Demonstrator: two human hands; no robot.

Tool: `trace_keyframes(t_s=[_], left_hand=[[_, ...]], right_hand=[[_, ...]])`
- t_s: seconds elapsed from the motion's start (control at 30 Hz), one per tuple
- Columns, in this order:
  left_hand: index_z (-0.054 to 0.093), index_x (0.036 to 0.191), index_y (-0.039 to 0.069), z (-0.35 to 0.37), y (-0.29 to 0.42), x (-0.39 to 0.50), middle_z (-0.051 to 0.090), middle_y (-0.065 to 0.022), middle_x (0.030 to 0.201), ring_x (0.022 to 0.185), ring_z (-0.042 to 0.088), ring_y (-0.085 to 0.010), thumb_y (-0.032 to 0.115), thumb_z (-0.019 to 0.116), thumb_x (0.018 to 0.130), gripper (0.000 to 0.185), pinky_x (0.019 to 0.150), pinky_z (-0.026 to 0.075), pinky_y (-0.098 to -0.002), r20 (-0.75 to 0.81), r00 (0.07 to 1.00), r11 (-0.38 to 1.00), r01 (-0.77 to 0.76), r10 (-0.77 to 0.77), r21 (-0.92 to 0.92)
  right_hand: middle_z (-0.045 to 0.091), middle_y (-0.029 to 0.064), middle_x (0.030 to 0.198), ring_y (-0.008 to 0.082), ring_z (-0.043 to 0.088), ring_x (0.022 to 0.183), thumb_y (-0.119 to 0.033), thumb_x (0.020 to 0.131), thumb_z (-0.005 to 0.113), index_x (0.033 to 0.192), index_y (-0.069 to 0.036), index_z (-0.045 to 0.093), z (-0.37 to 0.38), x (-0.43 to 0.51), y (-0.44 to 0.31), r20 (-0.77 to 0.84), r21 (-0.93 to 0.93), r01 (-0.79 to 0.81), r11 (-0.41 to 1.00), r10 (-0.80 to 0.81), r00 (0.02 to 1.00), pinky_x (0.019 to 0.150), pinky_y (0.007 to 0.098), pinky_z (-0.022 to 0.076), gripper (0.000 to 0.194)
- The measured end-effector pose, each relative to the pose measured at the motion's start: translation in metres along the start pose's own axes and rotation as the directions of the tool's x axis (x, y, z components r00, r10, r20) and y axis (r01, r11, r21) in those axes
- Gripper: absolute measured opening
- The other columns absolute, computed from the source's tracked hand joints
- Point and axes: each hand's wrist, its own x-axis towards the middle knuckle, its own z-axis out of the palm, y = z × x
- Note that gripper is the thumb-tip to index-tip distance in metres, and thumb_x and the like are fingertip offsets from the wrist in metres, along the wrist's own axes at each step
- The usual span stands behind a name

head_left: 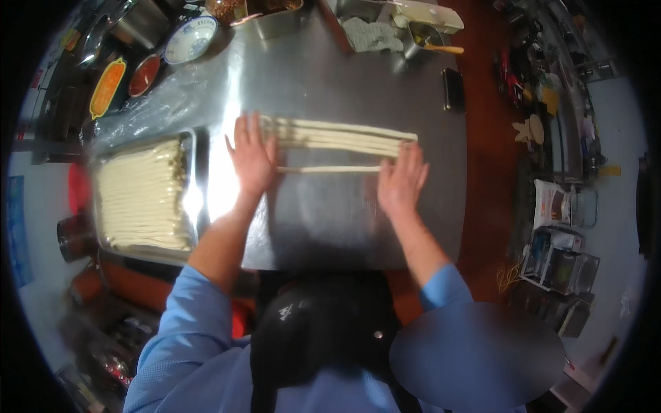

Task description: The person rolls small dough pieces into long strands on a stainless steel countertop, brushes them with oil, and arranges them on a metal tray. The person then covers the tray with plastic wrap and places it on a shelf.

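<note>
Several long pale dough strips (330, 135) lie side by side on a stainless steel table (330, 217). A single dough strip (328, 169) lies apart, nearer to me. My left hand (253, 155) is palm down at the left ends, fingers spread, over the end of the single strip. Over the right ends rests my right hand (403, 178), also palm down, with its fingertips at the nearer strips of the group. What lies beneath both palms is hidden. At the left stands a metal tray (193, 155) filled with rows of similar dough strips (142, 199), shiny on top.
Clear plastic film (155, 111) lies beyond the tray. Farther back stand a bowl of orange food (107, 88), a bowl of red sauce (144, 76) and a patterned bowl (191, 40). A grey cloth (371, 35), a metal container (421, 38) and a phone (453, 89) are at the back right.
</note>
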Motion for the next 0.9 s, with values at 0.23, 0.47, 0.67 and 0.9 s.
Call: trace_keyframes(t_s=[0.23,0.47,0.67,0.9], left_hand=[[0.037,0.174,0.013,-0.007,0.006,-0.116,0.027,-0.0195,0.183,0.171,0.019,-0.0414,0.039,0.064,0.109,0.075,0.136,0.013,-0.0691,0.419,0.863,0.954,-0.3,0.281,-0.022],[0.035,0.176,0.014,0.02,0.014,-0.067,0.023,-0.0174,0.185,0.172,0.015,-0.0431,0.052,0.064,0.107,0.084,0.132,0.011,-0.0763,0.373,0.894,0.95,-0.3,0.249,0.085],[0.036,0.175,0.014,0.016,0.033,-0.049,0.029,-0.0161,0.183,0.17,0.024,-0.0379,0.044,0.072,0.103,0.086,0.134,0.014,-0.0718,0.349,0.884,0.937,-0.346,0.311,0.042],[0.038,0.173,0.01,0.018,0.026,-0.065,0.032,-0.0199,0.181,0.169,0.025,-0.0418,0.043,0.072,0.103,0.085,0.133,0.015,-0.0726,0.427,0.846,0.935,-0.354,0.32,0.001]], right_hand=[[0.03,0.0196,0.181,0.0403,0.023,0.169,-0.04,0.106,0.066,0.171,-0.016,0.044,0.014,-0.087,-0.033,0.299,0.045,0.333,0.942,-0.331,0.895,0.137,0.0654,0.0117,0.073],[0.026,0.0177,0.183,0.0388,0.02,0.17,-0.047,0.107,0.065,0.173,-0.018,0.041,0.034,-0.036,-0.048,0.28,-0.062,0.326,0.943,-0.297,0.913,0.137,0.065,0.0116,0.076],[0.024,0.0175,0.184,0.0384,0.018,0.171,-0.049,0.108,0.064,0.175,-0.017,0.037,0.041,-0.017,-0.064,0.251,-0.073,0.258,0.963,-0.233,0.94,0.137,0.0644,0.0102,0.079],[0.026,0.0192,0.183,0.0402,0.02,0.17,-0.047,0.107,0.066,0.174,-0.015,0.038,0.036,-0.035,-0.051,0.346,-0.004,0.286,0.958,-0.267,0.899,0.137,0.0645,0.0102,0.08]])
